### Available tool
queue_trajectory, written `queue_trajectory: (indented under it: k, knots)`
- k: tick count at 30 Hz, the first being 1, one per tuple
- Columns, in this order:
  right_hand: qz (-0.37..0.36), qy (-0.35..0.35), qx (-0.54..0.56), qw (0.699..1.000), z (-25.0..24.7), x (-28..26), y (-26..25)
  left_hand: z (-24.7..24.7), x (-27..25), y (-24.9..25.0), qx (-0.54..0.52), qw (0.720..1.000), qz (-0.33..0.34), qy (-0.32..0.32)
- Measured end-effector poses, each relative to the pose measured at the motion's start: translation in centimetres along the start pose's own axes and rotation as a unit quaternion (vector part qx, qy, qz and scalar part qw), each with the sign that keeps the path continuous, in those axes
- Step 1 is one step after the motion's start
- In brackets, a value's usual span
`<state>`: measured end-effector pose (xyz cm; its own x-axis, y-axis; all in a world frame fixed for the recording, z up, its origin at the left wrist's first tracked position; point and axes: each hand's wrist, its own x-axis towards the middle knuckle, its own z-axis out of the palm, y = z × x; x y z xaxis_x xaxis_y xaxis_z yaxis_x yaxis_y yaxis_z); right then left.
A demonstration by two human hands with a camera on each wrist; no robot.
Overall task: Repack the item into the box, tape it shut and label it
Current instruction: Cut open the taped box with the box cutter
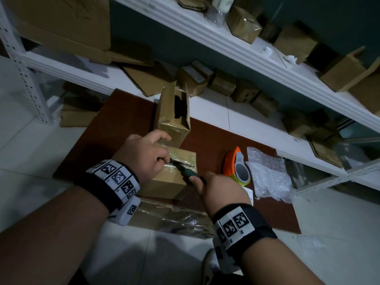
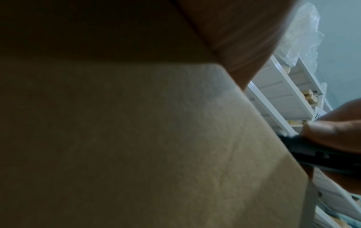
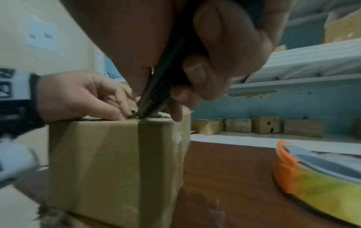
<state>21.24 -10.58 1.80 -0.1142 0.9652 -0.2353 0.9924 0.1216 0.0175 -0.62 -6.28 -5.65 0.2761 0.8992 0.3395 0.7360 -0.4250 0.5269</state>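
A small brown cardboard box [image 1: 170,182] [image 3: 109,162] [image 2: 136,138] with tape along its top seam stands on a reddish-brown board [image 1: 123,124]. My left hand [image 1: 162,150] [image 3: 125,108] grips the box's top, thumb over the far edge and bent fingertips beside the seam. In my right hand [image 1: 200,182] [image 3: 162,91] is a dark cutter [image 1: 188,171] [image 3: 150,106] [image 2: 316,155], its tip in the taped seam at the box's near edge. What the box holds is hidden.
An orange and yellow tape dispenser [image 1: 236,167] [image 3: 316,177] and bubble wrap [image 1: 269,175] lie to the right on the board. An open box [image 1: 172,114] stands behind, flattened taped cardboard [image 1: 170,217] in front. White shelves [image 1: 226,40] with several boxes rise beyond.
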Motion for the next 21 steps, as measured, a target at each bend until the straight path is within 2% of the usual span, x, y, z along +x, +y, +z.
queue_trajectory:
  k: [8,14,21]
  knots:
    - [0.052,0.008,-0.06,0.997,-0.9,-0.2,2.3,0.1,0.0,0.3,0.0,1.0,-0.008,-0.001]
    - [0.054,0.029,-0.102,0.993,-0.7,-0.1,3.1,0.3,0.1,0.3,0.003,1.0,-0.012,-0.006]
    - [0.061,0.044,-0.046,0.996,1.3,-0.7,4.9,0.1,0.0,0.4,0.011,1.0,-0.007,0.004]
